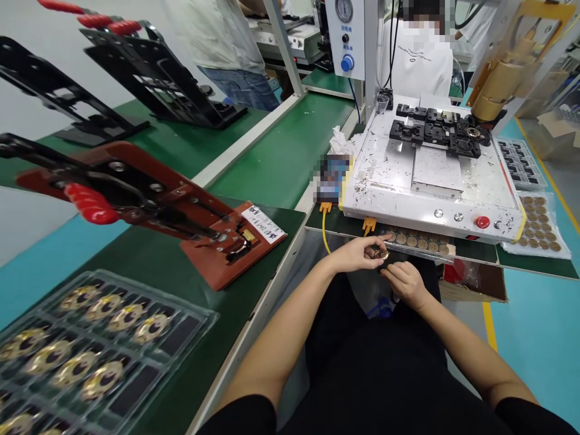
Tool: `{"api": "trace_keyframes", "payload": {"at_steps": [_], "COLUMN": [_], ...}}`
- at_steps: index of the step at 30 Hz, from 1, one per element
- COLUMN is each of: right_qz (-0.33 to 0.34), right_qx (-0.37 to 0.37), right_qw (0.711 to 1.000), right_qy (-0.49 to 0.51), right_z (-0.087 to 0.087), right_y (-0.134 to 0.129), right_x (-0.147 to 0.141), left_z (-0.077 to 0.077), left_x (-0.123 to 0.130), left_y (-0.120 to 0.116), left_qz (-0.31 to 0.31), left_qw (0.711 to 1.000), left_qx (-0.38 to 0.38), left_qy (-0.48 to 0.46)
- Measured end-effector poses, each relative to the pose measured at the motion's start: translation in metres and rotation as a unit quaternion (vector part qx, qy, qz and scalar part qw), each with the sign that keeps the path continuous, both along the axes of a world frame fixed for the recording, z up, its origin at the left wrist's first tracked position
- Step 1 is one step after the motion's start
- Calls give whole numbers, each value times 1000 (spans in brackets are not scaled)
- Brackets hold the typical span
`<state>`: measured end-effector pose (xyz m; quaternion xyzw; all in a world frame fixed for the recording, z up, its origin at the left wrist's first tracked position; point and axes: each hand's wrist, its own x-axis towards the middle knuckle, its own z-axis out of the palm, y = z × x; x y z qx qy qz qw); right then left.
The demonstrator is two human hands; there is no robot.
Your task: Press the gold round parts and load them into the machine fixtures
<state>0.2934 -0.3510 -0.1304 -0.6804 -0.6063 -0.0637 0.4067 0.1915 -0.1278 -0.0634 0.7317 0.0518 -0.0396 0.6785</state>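
Leftmost, I see a clear tray (180, 333) of gold parts (153, 328). My left hand (362, 254) pinches a round gold part (381, 254) before the white machine (385, 175). It looks light, stiff, probably slick; I judge the rim the safest hold, face untouched. My right hand (406, 284), fingers curled, sits just beside; whether it grips anything, I cannot tell.
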Motion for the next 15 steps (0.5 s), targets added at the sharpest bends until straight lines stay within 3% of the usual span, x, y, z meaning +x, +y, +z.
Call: {"api": "trace_keyframes", "payload": {"at_steps": [5, 8, 12, 15], "right_qz": [-107, -140, -119, -112], "right_qx": [29, 26, 29, 43], "right_qw": [986, 960, 873, 826], "right_qy": [125, 241, 473, 550], "right_z": [42, 73, 104, 113], "right_y": [-26, -35, -36, -32], "right_x": [0, 12, 14, 10], "left_z": [6, 13, 23, 31], "left_x": [-3, -8, -19, -27], "left_y": [-18, -38, -64, -75], "left_qz": [42, 77, 125, 153], "left_qw": [994, 991, 984, 952], "left_qx": [93, 78, -110, -262], "left_qy": [-42, -75, -68, -46]}}
